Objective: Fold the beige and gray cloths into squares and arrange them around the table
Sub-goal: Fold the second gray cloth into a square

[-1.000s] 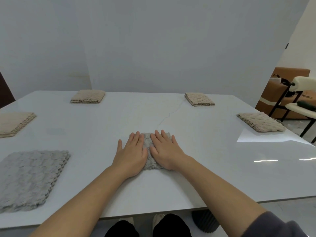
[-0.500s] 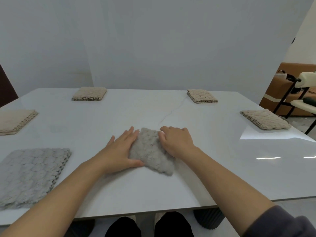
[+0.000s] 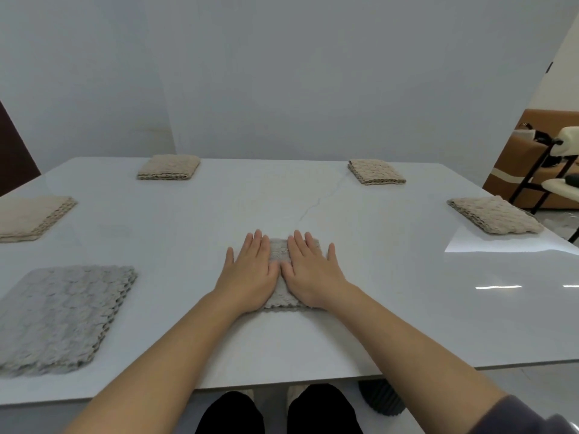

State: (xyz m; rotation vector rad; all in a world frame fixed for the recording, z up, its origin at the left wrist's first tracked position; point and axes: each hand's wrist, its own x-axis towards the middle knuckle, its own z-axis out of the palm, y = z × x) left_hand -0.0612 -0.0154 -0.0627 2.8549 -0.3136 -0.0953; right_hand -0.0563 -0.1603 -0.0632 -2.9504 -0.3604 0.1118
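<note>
Centrally, a little below the middle of the frame, the small gray cloth point(image 3: 279, 250) lies folded on the table point(image 3: 188, 233), pinned under both palms. The left hand point(image 3: 250, 274) and right hand point(image 3: 313, 272) lie flat on it side by side, fingers straight and nearly together, little fingers spread slightly outward, thumbs meeting at the middle. The hands hide most of the cloth; only a strip between them and its scalloped near edge show, so its full outline cannot be made out. At lower left lies a big gray cloth point(image 3: 59, 317), flat, well apart and cut off by the frame edge. Folded beige cloths ring the table: the left cloth point(image 3: 31, 216), cropped at the left edge, the upper-left cloth point(image 3: 169, 166), the upper-right cloth point(image 3: 376, 171) and the right cloth point(image 3: 495, 214). A chair point(image 3: 560, 170) is partly cut off at the right edge. A dark ribbed object point(image 3: 380, 397) below the table's near edge is mostly hidden.
</note>
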